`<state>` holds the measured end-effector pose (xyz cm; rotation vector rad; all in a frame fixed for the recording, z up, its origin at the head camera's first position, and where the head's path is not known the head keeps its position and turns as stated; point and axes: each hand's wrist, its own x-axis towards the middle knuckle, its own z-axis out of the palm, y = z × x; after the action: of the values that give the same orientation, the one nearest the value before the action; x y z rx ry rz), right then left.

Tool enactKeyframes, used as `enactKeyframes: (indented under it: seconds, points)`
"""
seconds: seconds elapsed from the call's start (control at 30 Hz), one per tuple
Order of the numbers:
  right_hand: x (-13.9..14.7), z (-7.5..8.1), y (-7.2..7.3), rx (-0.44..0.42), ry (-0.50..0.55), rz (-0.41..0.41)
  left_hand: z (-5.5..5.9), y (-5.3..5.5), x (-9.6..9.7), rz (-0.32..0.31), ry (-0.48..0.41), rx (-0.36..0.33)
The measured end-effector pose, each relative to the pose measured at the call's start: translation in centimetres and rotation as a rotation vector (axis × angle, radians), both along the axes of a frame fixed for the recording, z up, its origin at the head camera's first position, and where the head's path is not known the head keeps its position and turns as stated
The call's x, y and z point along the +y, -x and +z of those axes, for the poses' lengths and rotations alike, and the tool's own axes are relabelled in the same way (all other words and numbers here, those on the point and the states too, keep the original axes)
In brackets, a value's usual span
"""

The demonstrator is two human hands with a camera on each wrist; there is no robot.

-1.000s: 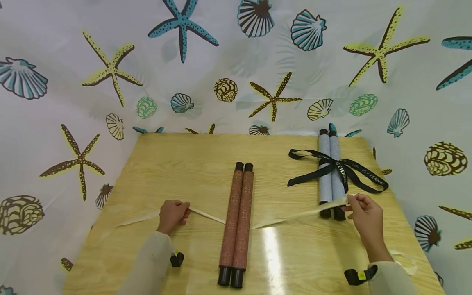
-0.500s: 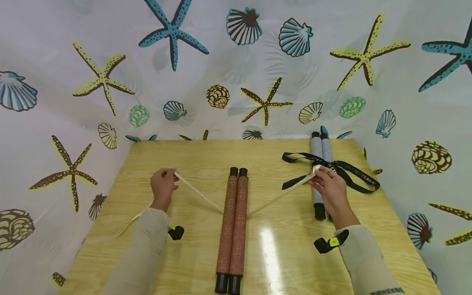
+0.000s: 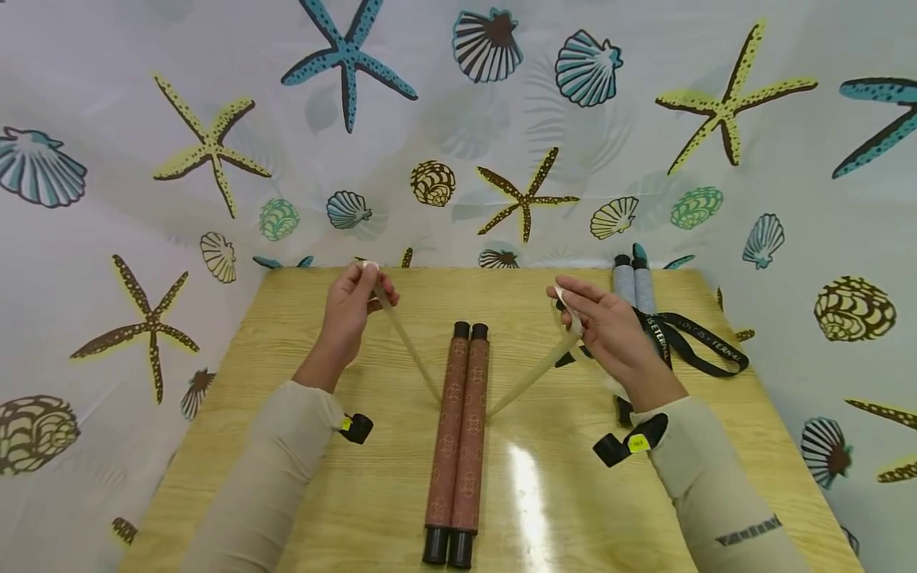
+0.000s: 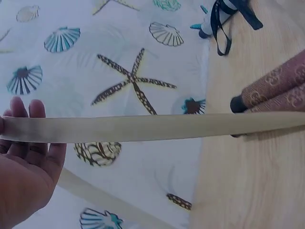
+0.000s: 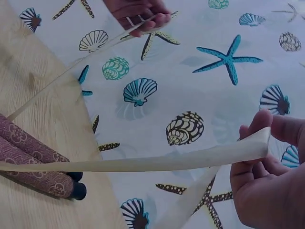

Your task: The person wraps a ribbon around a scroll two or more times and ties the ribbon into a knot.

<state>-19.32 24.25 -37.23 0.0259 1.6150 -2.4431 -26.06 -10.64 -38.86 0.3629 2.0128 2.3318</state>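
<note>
Two reddish-brown patterned scrolls [image 3: 458, 446] with black end knobs lie side by side mid-table. A cream ribbon [image 3: 408, 344] passes beneath them, and its two lengths rise on either side. My left hand [image 3: 347, 306] pinches one length, raised above the table left of the scrolls. On the other side my right hand [image 3: 605, 330] pinches the second length between thumb and fingers. In the left wrist view the ribbon [image 4: 143, 128] stretches flat from the fingers toward the scrolls. The right wrist view has the ribbon [image 5: 143, 163] folding over at the fingertips, its tail hanging below.
Behind my right hand lie two grey scrolls [image 3: 645, 290] tied with a black lettered ribbon [image 3: 698, 342], partly hidden by that hand. A white cloth [image 3: 458, 103] printed with shells and starfish surrounds the wooden table [image 3: 344, 493].
Both hands have risen and come inward, lifting the ribbon lengths into steeper slants. The right hand now covers part of the grey scrolls. The reddish-brown scrolls stay in place.
</note>
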Motion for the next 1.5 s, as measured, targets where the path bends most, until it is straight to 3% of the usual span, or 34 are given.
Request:
enactKeyframes:
  seconds: [0.13, 0.27, 0.43, 0.57, 0.7, 0.8, 0.93, 1.03, 1.2, 1.3, 1.37, 1.43, 1.5]
  points:
    - [-1.7, 1.8, 1.0, 0.104, -0.111, 0.038, 2.6, -0.4, 2.3, -0.086, 0.061, 0.093]
    - [-3.0, 3.7, 2.2, 0.189, -0.219, 0.02, 4.5, -0.4, 3.9, -0.12, 0.137, 0.174]
    - [-4.5, 6.1, 2.5, 0.316, -0.568, 0.033, 6.3, -0.5, 5.3, -0.127, 0.247, 0.291]
    - [-6.1, 8.0, 2.2, 0.456, -0.879, 0.128, 7.9, -0.6, 6.4, -0.16, 0.308, 0.386]
    - [-7.7, 9.0, 2.3, 0.566, -0.941, 0.259, 9.3, -0.7, 7.8, -0.239, 0.307, 0.473]
    - [-8.2, 9.2, 2.6, 0.614, -0.895, 0.256, 9.8, -0.7, 8.5, -0.323, 0.279, 0.437]
    - [-7.8, 8.7, 2.8, 0.629, -0.853, 0.163, 9.1, -0.6, 8.0, -0.409, 0.303, 0.276]
    - [-7.3, 7.9, 2.8, 0.593, -0.815, 0.155, 7.6, -1.0, 6.8, -0.408, 0.396, 0.214]
    - [-7.2, 7.2, 3.0, 0.59, -0.748, 0.128, 5.7, -2.8, 5.6, -0.327, 0.437, 0.178]
    - [-7.3, 7.5, 3.1, 0.607, -0.743, 0.097, 5.0, -3.8, 6.5, -0.394, 0.401, 0.162]
    - [-7.5, 7.7, 3.0, 0.607, -0.743, 0.106, 4.3, -4.1, 7.5, -0.422, 0.413, 0.187]
    - [-7.6, 7.8, 2.7, 0.603, -0.75, 0.122, 3.6, -4.2, 8.4, -0.346, 0.466, 0.238]
    - [-7.7, 7.8, 2.3, 0.608, -0.757, 0.146, 2.9, -3.9, 9.0, -0.212, 0.541, 0.303]
